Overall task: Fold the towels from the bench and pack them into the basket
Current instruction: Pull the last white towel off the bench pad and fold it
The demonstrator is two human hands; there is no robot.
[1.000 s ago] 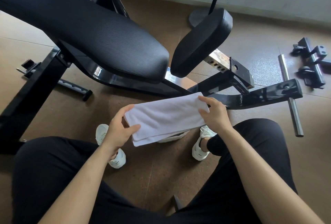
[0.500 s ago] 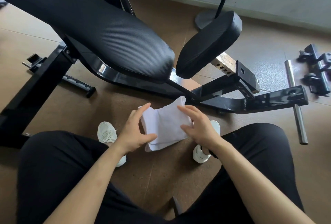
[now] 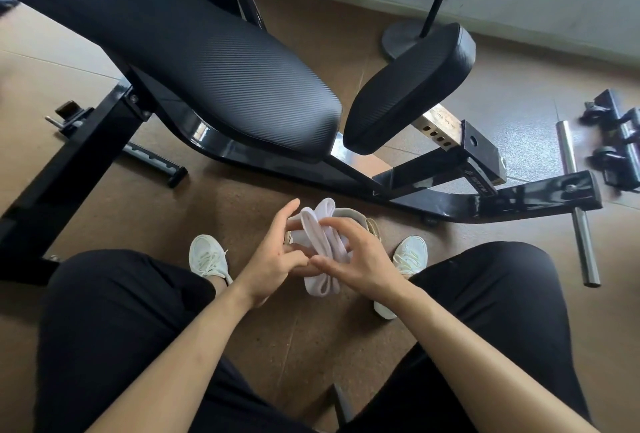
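- Towel (image 3: 320, 252): white, folded into a compact bundle, held edge-up between both hands above the floor, in front of the knees.
- Left hand (image 3: 273, 256): fingers spread, curled loosely against the bundle's left face.
- Right hand (image 3: 360, 259): fingers bent over the right face and top fold, pinching the layers.
- Basket (image 3: 367, 225): only a pale rim and woven handle show, directly behind the hands; contents hidden.
- Desk (image 3: 207, 62): black padded, no towels seen on it.
- Handling note: likely keep even pressure on both faces so layers stay aligned; lower the bundle flat into the basket before releasing.
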